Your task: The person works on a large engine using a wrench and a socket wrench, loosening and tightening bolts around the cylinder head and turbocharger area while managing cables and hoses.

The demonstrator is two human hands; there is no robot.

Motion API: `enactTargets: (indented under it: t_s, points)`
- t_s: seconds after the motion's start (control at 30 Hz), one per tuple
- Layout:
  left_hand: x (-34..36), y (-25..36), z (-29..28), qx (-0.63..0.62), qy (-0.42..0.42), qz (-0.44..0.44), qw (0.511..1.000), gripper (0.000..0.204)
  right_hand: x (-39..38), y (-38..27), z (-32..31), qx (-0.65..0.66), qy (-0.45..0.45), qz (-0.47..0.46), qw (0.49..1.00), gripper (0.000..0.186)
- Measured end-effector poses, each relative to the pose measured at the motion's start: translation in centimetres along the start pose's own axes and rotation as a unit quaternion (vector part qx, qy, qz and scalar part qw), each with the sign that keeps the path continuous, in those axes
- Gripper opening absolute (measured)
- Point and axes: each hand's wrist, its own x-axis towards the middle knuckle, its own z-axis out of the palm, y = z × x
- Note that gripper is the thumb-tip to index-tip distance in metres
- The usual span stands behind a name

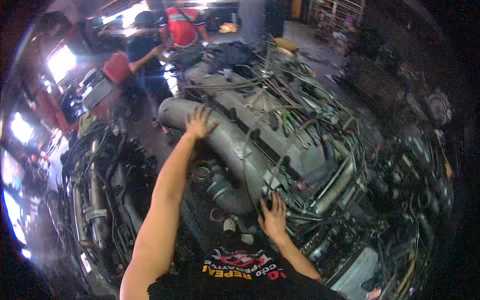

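A large grey pipe [227,137] runs along the near left side of a big engine [295,145]. My left hand [201,123] lies on the upper part of this pipe with its fingers spread. Lower down, my right hand [273,216] rests at the engine's near edge, beside the pipe's lower end, fingers stretched and apart. Neither hand grips anything that I can see. Below the pipe, a ribbed hose joint [220,189] bends in beside a round metal opening [202,172]. A thin dark cable crosses the pipe between my hands.
Another engine [95,200] with pipes and hoses stands to my left. Piled parts [400,170] crowd the right side. A person in a red shirt [181,27] and a person in dark clothes [145,55] are beyond the engine. Dark cloth [230,55] lies on its far end.
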Motion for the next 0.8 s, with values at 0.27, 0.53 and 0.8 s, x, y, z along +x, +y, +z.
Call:
enactTargets:
  t_s: [0.27,0.53,0.8]
  points:
    - [0.1,0.4,-0.1,-0.035,0.05,0.008,0.998,0.074,0.2,0.1,0.1,0.039,0.043,0.007,0.998,0.055]
    - [-0.2,0.2,0.2,-0.045,0.048,0.016,0.998,0.076,0.0,-0.2,0.1,0.036,0.036,0.008,0.999,0.054]
    - [-0.4,0.0,1.1,-0.056,0.115,0.031,0.991,0.071,-0.1,-0.7,-0.1,0.026,0.006,0.026,0.999,0.052]
